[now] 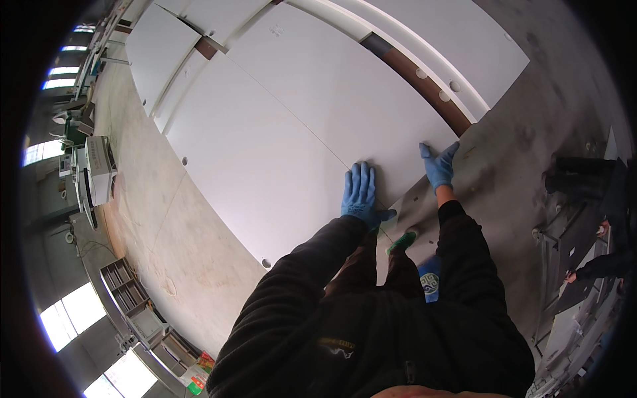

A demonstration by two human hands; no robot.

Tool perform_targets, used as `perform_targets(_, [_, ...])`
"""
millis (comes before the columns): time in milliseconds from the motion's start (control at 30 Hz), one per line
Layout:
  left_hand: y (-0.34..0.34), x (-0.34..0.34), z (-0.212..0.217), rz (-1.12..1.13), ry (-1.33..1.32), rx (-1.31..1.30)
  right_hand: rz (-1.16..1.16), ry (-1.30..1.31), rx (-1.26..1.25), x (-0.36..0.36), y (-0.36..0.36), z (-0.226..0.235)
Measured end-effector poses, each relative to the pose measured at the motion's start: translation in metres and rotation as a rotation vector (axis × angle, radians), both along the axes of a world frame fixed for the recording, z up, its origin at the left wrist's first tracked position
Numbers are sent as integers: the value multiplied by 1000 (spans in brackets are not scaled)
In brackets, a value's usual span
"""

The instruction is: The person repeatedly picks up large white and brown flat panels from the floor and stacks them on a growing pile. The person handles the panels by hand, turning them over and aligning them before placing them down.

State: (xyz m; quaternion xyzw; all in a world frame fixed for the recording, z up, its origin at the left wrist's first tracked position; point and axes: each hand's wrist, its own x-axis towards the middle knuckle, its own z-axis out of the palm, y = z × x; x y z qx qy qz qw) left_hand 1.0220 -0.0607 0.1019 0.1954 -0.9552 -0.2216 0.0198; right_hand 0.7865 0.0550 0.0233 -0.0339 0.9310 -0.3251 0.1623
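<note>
A large white panel [265,152] lies flat before me, with a thin straight seam running across it. My left hand [359,198], in a blue work glove, rests on the panel near its closest edge, fingers stretched out and thumb to the side. At the panel's right near edge is my right hand [439,167], gloved in blue too. Its thumb and fingers are spread apart, and nothing shows between them. Whether its palm touches the edge, I cannot tell.
More white panels [474,40] lie beyond, with a brown strip [411,69] showing between. Concrete floor [166,232] surrounds the stack. Left stand a boxy machine [98,169] and a shelf unit [123,285]. A person's dark sleeve [600,267] and metal frames show at right.
</note>
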Motion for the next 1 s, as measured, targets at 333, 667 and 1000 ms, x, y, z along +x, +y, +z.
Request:
perform_targets(333, [4,7,7,17,-96,-51,169,-21,-6,20,29,10])
perform_targets(667, [7,21,12,12,-77,-59,309,-450,122,167,183,14])
perform_targets(1000, [64,49,20,-198,-143,-161,595,-412,307,276,286,84])
